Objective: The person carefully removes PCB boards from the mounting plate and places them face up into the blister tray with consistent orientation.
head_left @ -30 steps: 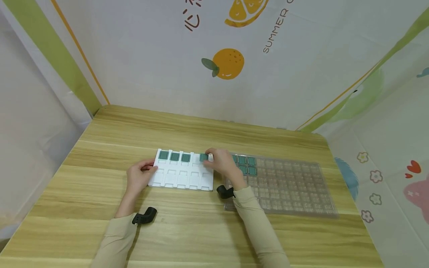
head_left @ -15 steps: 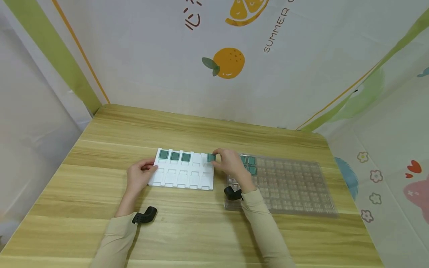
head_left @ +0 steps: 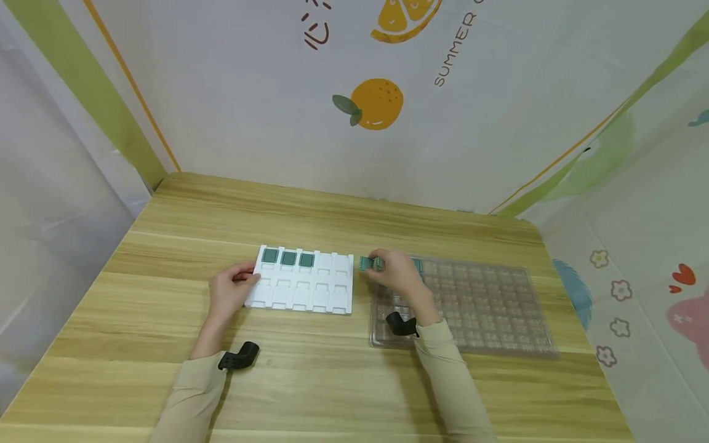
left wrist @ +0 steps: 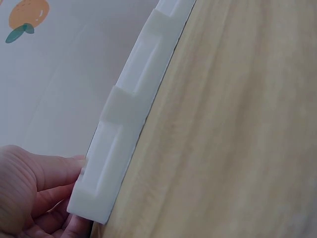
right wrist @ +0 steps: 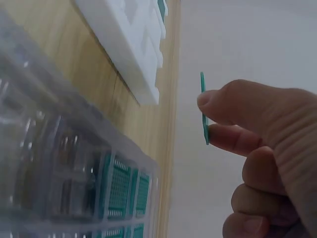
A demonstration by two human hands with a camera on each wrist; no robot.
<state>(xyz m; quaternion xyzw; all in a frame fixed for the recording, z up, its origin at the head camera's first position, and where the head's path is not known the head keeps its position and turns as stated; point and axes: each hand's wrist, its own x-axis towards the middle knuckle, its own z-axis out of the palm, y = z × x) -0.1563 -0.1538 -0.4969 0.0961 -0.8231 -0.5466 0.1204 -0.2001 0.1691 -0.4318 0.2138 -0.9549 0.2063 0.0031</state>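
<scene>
A white slotted plastic tray [head_left: 299,298] lies on the table, with three small green circuit boards [head_left: 288,258] along its far row. My left hand [head_left: 228,289] holds the tray's left end; in the left wrist view the thumb is on top of the tray [left wrist: 106,148] and the fingers are at its end. Between thumb and index finger, my right hand [head_left: 401,272] pinches another green circuit board [right wrist: 204,119], raised on edge in the right wrist view. That hand is over the left end of a clear compartment tray [head_left: 482,307], partly covering green boards [right wrist: 119,191] in its pockets.
The wooden table [head_left: 304,381] carries both trays side by side, a narrow strip of wood between them. A black wrist mount [head_left: 240,357] is on each forearm. Behind the table hangs a white printed sheet [head_left: 266,123].
My right hand has moved right, from over the white tray's far right slot to the clear tray's left end, carrying the circuit board. My left hand and the white tray have stayed put.
</scene>
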